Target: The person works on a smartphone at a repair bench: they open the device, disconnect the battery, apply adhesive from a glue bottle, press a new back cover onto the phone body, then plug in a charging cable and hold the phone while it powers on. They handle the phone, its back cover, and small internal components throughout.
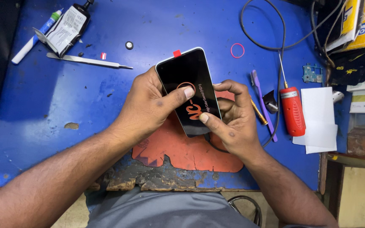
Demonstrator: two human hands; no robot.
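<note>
Head view: our left hand (pixel 148 103) cradles the phone (pixel 189 90) from beneath, thumb pressed flat on its dark glass; our right hand (pixel 233 116) pinches the near right edge. We judge it light, stiff, slick and breakable, best gripped by the side rails. Its long axis runs away from our fingertips, red tab (pixel 177 53) farthest, orange mat (pixel 182 150) under our knuckles

Both hands are holding a black phone (pixel 189 90) above a worn blue table (pixel 85 97): the left hand (pixel 146 107) is pressing its thumb on the screen, the right hand (pixel 233 118) is gripping the lower edge, beside a red tool (pixel 293 111)
</note>
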